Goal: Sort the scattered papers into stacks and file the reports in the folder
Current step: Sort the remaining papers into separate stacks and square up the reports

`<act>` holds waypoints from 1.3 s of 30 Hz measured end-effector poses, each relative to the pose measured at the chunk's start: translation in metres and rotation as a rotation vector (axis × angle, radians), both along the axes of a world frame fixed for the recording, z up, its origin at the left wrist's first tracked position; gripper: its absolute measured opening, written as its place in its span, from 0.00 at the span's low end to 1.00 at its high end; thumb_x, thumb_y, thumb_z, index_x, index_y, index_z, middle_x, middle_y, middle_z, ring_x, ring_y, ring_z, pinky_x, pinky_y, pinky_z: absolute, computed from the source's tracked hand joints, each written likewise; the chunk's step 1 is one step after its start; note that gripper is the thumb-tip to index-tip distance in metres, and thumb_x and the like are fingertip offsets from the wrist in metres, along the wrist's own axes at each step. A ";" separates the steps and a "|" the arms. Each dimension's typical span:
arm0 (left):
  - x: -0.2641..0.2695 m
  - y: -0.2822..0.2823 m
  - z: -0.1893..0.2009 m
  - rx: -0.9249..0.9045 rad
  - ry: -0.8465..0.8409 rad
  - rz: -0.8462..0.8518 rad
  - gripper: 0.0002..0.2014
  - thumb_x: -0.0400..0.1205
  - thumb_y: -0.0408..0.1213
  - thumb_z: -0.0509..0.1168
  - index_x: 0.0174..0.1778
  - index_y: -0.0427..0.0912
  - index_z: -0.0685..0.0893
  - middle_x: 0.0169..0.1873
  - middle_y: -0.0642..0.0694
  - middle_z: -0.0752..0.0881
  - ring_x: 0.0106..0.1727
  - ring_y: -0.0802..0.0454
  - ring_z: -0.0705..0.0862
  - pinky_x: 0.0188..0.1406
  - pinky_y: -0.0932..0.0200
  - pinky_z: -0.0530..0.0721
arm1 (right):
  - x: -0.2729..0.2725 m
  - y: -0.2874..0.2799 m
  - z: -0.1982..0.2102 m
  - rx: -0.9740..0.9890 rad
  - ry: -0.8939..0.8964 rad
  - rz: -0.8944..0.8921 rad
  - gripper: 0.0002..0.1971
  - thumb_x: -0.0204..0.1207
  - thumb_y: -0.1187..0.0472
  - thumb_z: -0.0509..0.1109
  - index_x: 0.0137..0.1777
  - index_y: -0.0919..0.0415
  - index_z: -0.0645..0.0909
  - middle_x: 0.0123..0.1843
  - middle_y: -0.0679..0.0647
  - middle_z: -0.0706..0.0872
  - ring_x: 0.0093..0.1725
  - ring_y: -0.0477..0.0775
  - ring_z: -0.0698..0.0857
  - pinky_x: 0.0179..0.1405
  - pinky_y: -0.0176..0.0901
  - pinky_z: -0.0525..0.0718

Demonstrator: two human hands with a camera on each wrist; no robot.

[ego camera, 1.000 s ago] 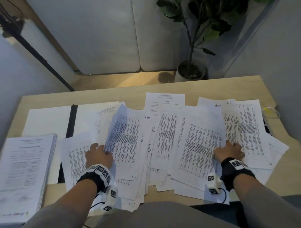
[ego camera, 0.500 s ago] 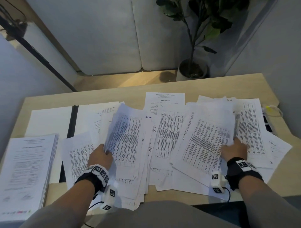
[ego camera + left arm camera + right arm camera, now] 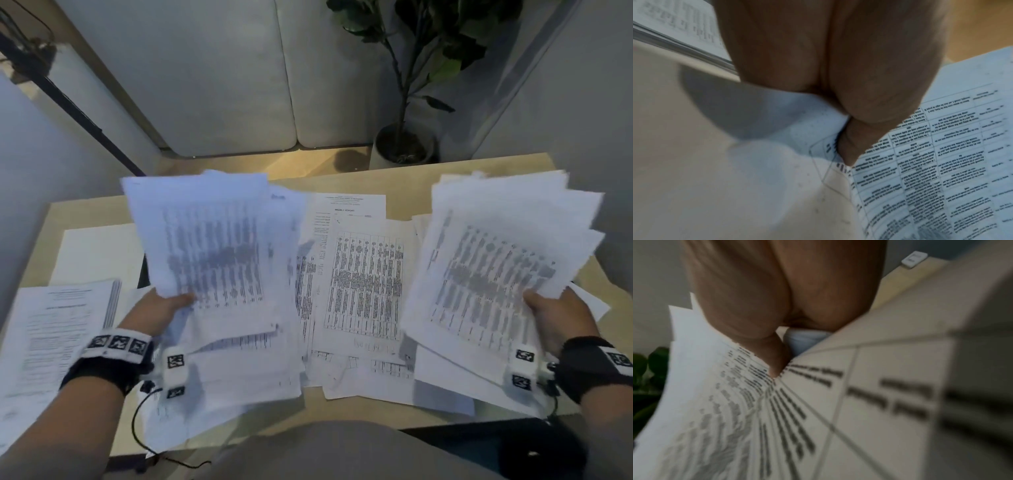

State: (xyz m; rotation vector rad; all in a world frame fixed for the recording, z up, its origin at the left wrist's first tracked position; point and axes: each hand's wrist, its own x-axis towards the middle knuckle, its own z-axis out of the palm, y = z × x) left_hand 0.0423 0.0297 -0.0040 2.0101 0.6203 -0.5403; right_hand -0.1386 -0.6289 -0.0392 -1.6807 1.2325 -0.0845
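- Fingers of my left hand (image 3: 161,308) and right hand (image 3: 555,315) each pinch a fanned sheaf of papers (image 3: 212,240) by its near edge.
- Beyond my thumbs the sheets look light, floppy and slippery; I judge a deeper grip safer.

A light wooden desk (image 3: 346,183) is seen from above. Behind its far edge, a grey sofa (image 3: 219,75) with two back cushions is set. To the right of the sofa, a potted plant (image 3: 406,140) with dark green leaves is stood in a pale pot on the floor. At the desk's right edge, a small white device (image 3: 914,259) is glimpsed, its kind not discernible.
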 end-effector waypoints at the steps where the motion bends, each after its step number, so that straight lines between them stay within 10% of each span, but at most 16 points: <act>1: 0.000 -0.004 0.018 -0.054 -0.020 0.052 0.19 0.71 0.48 0.84 0.53 0.44 0.91 0.62 0.41 0.91 0.64 0.36 0.88 0.74 0.29 0.78 | -0.003 -0.007 -0.002 0.067 -0.070 -0.044 0.35 0.74 0.45 0.83 0.77 0.57 0.77 0.74 0.54 0.85 0.64 0.63 0.87 0.64 0.56 0.82; 3: -0.003 -0.019 0.049 -0.161 -0.027 0.136 0.23 0.68 0.51 0.86 0.49 0.39 0.91 0.63 0.34 0.90 0.64 0.31 0.87 0.72 0.29 0.79 | -0.009 -0.024 -0.010 0.229 -0.209 -0.178 0.39 0.69 0.45 0.86 0.75 0.60 0.77 0.78 0.59 0.83 0.70 0.66 0.87 0.60 0.60 0.89; 6: -0.009 -0.043 0.063 -0.218 -0.046 0.218 0.14 0.85 0.33 0.72 0.63 0.28 0.85 0.68 0.27 0.84 0.60 0.27 0.86 0.70 0.36 0.80 | 0.000 -0.008 0.005 0.427 -0.368 -0.165 0.20 0.88 0.63 0.70 0.78 0.64 0.78 0.77 0.63 0.84 0.72 0.66 0.86 0.63 0.64 0.88; 9: -0.013 -0.052 0.031 -0.258 0.009 0.105 0.37 0.64 0.56 0.87 0.65 0.39 0.88 0.58 0.39 0.92 0.57 0.36 0.90 0.72 0.32 0.80 | 0.020 0.041 0.020 0.538 -0.393 -0.001 0.20 0.89 0.70 0.63 0.79 0.61 0.79 0.74 0.62 0.86 0.70 0.63 0.88 0.66 0.62 0.87; 11: -0.012 -0.043 -0.025 -0.152 0.098 0.026 0.49 0.55 0.64 0.87 0.69 0.42 0.87 0.62 0.40 0.91 0.61 0.35 0.89 0.70 0.30 0.82 | 0.035 0.077 0.024 0.539 -0.323 0.122 0.19 0.87 0.74 0.63 0.74 0.63 0.83 0.67 0.61 0.90 0.61 0.58 0.92 0.55 0.51 0.93; 16: -0.041 -0.111 -0.039 0.265 0.165 -0.185 0.41 0.81 0.49 0.72 0.87 0.34 0.65 0.84 0.38 0.70 0.81 0.35 0.74 0.81 0.38 0.74 | 0.067 0.152 0.001 0.182 0.151 0.392 0.12 0.77 0.67 0.71 0.58 0.57 0.87 0.56 0.58 0.92 0.51 0.56 0.91 0.44 0.44 0.89; 19: -0.049 -0.122 -0.048 0.522 0.079 -0.210 0.35 0.82 0.46 0.71 0.84 0.37 0.70 0.84 0.40 0.68 0.82 0.38 0.70 0.79 0.41 0.74 | 0.083 0.173 -0.023 -0.091 0.420 0.457 0.33 0.68 0.58 0.68 0.78 0.57 0.77 0.74 0.65 0.80 0.68 0.68 0.83 0.64 0.61 0.88; 23: -0.042 -0.118 -0.047 0.607 0.116 -0.315 0.30 0.83 0.50 0.70 0.80 0.40 0.78 0.86 0.41 0.64 0.84 0.35 0.66 0.79 0.41 0.74 | 0.087 0.196 -0.016 -0.208 0.496 0.496 0.33 0.79 0.64 0.68 0.86 0.58 0.68 0.81 0.66 0.64 0.76 0.73 0.72 0.73 0.65 0.80; 29: -0.032 -0.114 -0.037 0.606 0.213 -0.325 0.24 0.81 0.50 0.70 0.71 0.44 0.84 0.83 0.39 0.62 0.80 0.32 0.64 0.77 0.41 0.71 | 0.083 0.199 -0.011 -0.154 0.311 0.502 0.32 0.81 0.69 0.63 0.87 0.62 0.67 0.79 0.67 0.77 0.57 0.65 0.89 0.49 0.52 0.90; 32: -0.035 -0.109 -0.038 0.563 0.159 -0.254 0.17 0.81 0.46 0.72 0.60 0.39 0.83 0.80 0.38 0.66 0.74 0.33 0.73 0.75 0.41 0.78 | 0.078 0.198 -0.001 -0.153 0.211 0.557 0.25 0.85 0.65 0.63 0.82 0.60 0.71 0.68 0.63 0.86 0.55 0.64 0.89 0.58 0.58 0.90; 35: -0.038 -0.107 -0.034 0.456 0.145 -0.222 0.19 0.80 0.44 0.72 0.60 0.35 0.79 0.74 0.39 0.72 0.55 0.40 0.86 0.57 0.47 0.87 | 0.074 0.192 0.013 -0.057 0.104 0.569 0.31 0.87 0.66 0.67 0.87 0.53 0.62 0.79 0.59 0.79 0.74 0.65 0.82 0.73 0.58 0.80; 39: -0.045 -0.096 -0.035 0.257 0.072 -0.177 0.13 0.79 0.45 0.71 0.54 0.40 0.85 0.49 0.42 0.90 0.46 0.45 0.89 0.48 0.50 0.89 | 0.070 0.172 0.032 0.046 -0.017 0.564 0.38 0.85 0.66 0.71 0.89 0.46 0.58 0.80 0.53 0.78 0.78 0.55 0.77 0.77 0.55 0.76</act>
